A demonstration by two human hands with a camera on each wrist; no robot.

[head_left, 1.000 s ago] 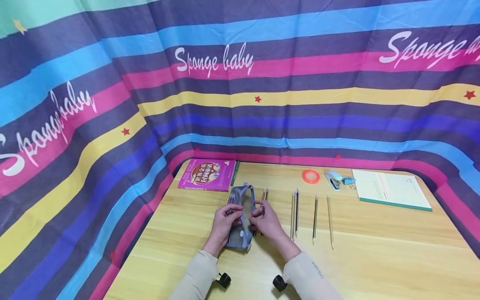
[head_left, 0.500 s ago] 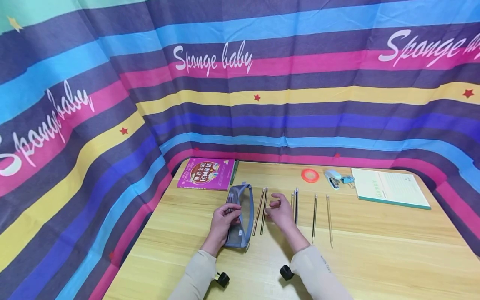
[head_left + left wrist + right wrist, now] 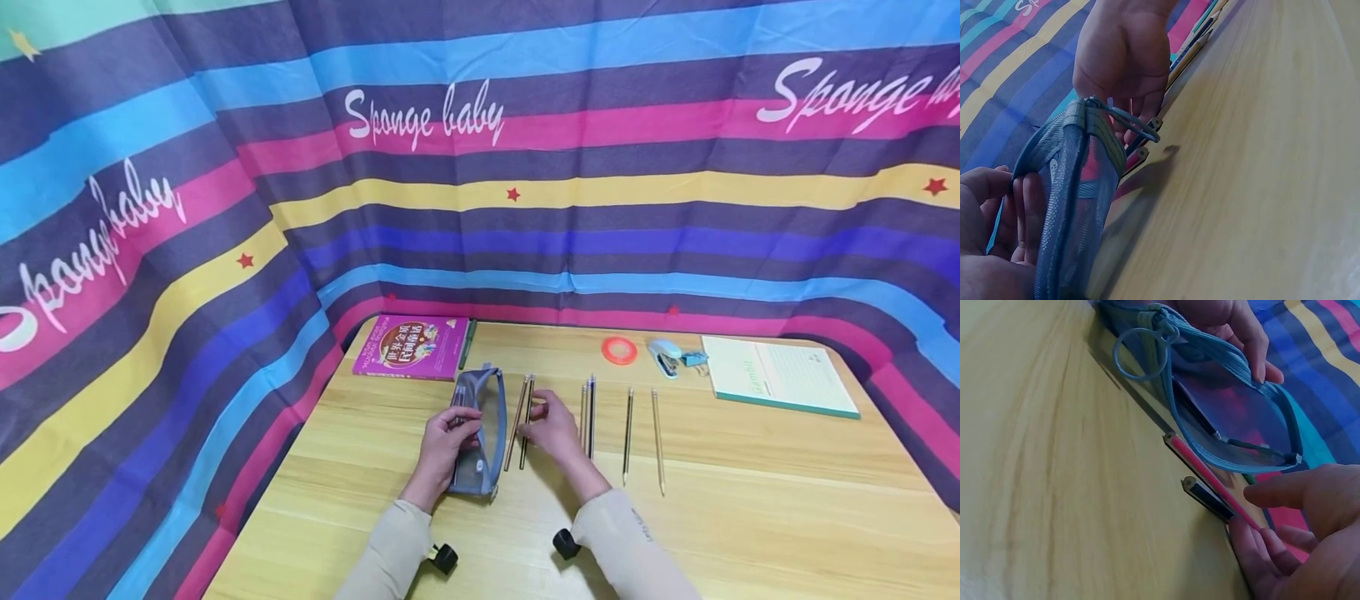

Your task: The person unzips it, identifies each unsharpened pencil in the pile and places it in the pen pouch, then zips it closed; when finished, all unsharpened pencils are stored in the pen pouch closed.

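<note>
Pencil case held open on the desk, other hand on the pencils right beside it.

The blue mesh pencil case (image 3: 480, 433) lies on the wooden table (image 3: 750, 517), just in front of the pink book (image 3: 411, 347), its zip mouth gaping open. The left hand (image 3: 444, 442) grips the case's left edge, fingers curled round the fabric. Just to the case's right lie two pencils (image 3: 522, 417) side by side; the right hand (image 3: 551, 429) has its fingertips on them, thumb apart from the fingers, though whether it's actually pinching one is hard to tell. Further right sit more pens (image 3: 587, 408) in a row, then an orange tape roll (image 3: 620, 350), a small blue stapler (image 3: 666, 358) and a green notebook (image 3: 780, 375). A striped curtain (image 3: 225, 167) wraps round the back.
</note>
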